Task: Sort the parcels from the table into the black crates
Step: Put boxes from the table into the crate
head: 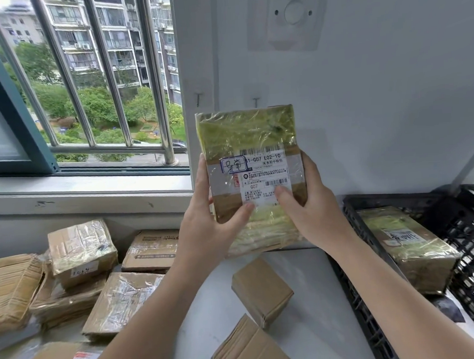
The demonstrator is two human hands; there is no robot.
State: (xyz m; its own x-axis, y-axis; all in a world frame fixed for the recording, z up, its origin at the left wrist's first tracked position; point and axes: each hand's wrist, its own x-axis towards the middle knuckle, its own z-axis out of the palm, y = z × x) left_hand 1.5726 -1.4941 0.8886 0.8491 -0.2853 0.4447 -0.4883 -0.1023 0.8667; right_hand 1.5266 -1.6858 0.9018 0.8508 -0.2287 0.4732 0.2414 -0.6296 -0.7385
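I am holding one flat parcel (253,175), wrapped in clear film over green and brown, upright in front of the white wall (379,115). My left hand (209,225) is gripping its left edge with the thumb pressed on the printed shipping label (263,177); my right hand (313,216) is gripping the right edge, thumb on the lower part of the same label. Both hands are closed around the parcel, which is raised clear of the table (210,305).

Below and to the left of my left hand, a pile of taped cardboard parcels (82,250) is lying on the table. Directly beneath my hands, two small plain brown boxes (260,289) are resting on the table surface. To the right of my right forearm, a black crate (469,234) is holding a similar film-wrapped parcel (406,246). A barred window (85,77) is sitting up and to the left of my hands.
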